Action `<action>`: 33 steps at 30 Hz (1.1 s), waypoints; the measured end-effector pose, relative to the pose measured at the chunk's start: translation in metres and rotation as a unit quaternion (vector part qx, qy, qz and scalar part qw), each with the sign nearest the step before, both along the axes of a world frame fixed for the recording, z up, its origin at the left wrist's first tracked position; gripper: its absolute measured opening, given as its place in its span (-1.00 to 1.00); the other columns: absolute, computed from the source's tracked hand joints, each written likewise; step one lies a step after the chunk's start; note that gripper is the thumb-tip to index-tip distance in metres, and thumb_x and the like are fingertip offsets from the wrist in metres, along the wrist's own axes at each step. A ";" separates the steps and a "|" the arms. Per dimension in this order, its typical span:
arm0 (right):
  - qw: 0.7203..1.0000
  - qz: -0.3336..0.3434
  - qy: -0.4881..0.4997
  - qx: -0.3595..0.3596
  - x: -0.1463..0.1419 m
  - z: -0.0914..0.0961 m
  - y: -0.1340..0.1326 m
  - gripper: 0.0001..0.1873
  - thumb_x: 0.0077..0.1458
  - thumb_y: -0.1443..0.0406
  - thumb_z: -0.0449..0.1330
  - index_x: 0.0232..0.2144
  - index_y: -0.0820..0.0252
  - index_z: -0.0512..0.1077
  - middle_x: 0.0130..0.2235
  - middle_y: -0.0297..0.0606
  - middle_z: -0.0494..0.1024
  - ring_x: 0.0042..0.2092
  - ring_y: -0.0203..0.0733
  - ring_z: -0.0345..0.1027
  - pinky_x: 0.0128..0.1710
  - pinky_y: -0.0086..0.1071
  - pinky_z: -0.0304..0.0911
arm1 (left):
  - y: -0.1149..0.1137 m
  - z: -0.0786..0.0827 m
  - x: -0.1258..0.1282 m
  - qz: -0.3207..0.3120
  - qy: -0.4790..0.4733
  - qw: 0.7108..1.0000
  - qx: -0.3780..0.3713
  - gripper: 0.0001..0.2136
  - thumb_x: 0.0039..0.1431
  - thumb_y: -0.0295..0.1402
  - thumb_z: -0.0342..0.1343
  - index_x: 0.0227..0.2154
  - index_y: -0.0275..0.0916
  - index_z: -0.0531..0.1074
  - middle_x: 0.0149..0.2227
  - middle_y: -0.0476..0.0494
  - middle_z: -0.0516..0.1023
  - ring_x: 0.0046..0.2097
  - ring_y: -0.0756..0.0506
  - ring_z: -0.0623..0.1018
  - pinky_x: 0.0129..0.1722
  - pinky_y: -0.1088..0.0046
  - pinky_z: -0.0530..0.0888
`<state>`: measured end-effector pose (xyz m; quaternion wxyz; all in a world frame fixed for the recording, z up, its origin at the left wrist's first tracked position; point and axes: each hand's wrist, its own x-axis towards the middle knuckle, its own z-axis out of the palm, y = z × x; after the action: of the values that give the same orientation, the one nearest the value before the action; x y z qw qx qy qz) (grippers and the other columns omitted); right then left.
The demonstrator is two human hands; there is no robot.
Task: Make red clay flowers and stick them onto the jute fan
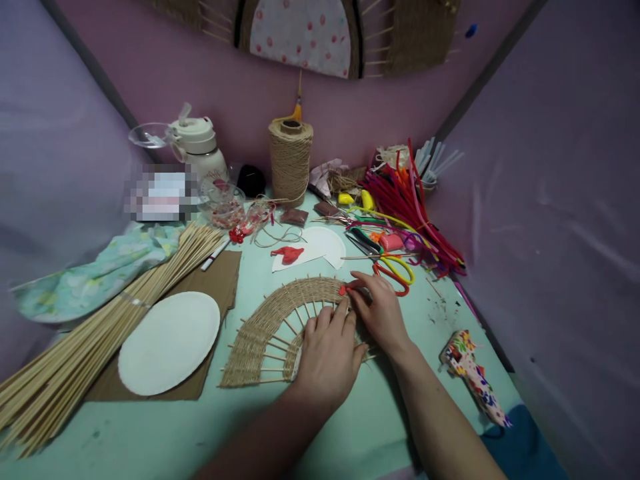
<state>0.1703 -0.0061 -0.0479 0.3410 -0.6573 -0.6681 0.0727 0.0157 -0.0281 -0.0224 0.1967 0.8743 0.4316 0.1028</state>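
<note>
A half-round woven piece of jute twine on wooden skewers (273,327) lies on the pale green table (150,433). My left hand (327,353) rests flat on its inner part, fingers stretched over the spokes. My right hand (380,310) sits at the weave's right end, fingers pinched around a small red bit (343,290) at the rim. What that red bit is I cannot make out.
A bundle of skewers (100,333) lies at left beside a white paper plate (169,342) on brown cardboard. A twine spool (291,160), scissors (395,267), red pipe cleaners (415,207), a white bottle (200,143) and a patterned glue gun (475,377) stand around.
</note>
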 end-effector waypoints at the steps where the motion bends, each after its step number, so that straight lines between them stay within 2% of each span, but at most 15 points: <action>1: 1.000 0.001 -0.009 0.000 0.000 0.000 0.000 -0.73 0.21 0.33 0.10 -0.03 0.10 0.38 -0.25 -0.26 0.61 -0.14 -0.06 0.44 0.06 0.01 0.22 | 0.000 0.000 0.000 -0.001 -0.001 1.000 -0.002 -0.60 0.23 -0.27 0.06 0.12 -0.22 0.33 0.28 -0.13 0.27 0.08 -0.27 0.33 0.00 0.10 0.35; 10: 0.996 0.011 -0.090 0.018 -0.002 -0.001 -0.003 -0.75 0.27 0.31 0.04 -0.05 0.13 0.43 -0.23 -0.23 0.63 -0.16 -0.10 0.47 0.07 -0.06 0.23 | 0.001 0.000 0.000 -0.002 -0.001 1.000 -0.017 -0.58 0.23 -0.25 0.07 0.12 -0.25 0.32 0.27 -0.17 0.29 0.07 -0.27 0.33 0.00 0.10 0.34; 19: 0.990 0.012 -0.135 0.023 -0.004 0.000 -0.007 -0.77 0.28 0.33 0.02 -0.17 0.15 0.48 -0.17 -0.17 0.63 -0.11 -0.09 0.49 -0.03 -0.18 0.29 | 0.002 0.000 0.000 0.000 -0.014 1.000 -0.017 -0.60 0.21 -0.26 0.09 0.10 -0.21 0.33 0.26 -0.14 0.30 0.07 -0.27 0.34 0.00 0.09 0.33; 26: 0.990 0.005 -0.144 0.010 -0.003 -0.003 -0.011 -0.74 0.27 0.35 0.01 -0.12 0.16 0.48 -0.12 -0.13 0.62 -0.03 -0.06 0.48 -0.03 -0.18 0.33 | 0.001 0.000 -0.001 -0.001 -0.009 1.000 -0.014 -0.59 0.22 -0.25 0.09 0.11 -0.24 0.32 0.28 -0.15 0.28 0.07 -0.27 0.34 0.00 0.09 0.34; 33: 0.993 0.000 -0.116 0.022 -0.004 0.001 -0.014 -0.70 0.26 0.36 0.02 -0.01 0.18 0.42 -0.08 -0.16 0.61 -0.10 -0.11 0.51 -0.08 -0.23 0.37 | 0.002 0.000 -0.001 -0.002 -0.006 1.000 -0.017 -0.59 0.21 -0.25 0.09 0.11 -0.22 0.32 0.29 -0.19 0.25 0.08 -0.28 0.35 -0.01 0.08 0.36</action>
<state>0.1664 -0.0201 -0.0472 0.2758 -0.6533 -0.7049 -0.0189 0.0152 -0.0261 -0.0225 0.2142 0.8711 0.4304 0.1002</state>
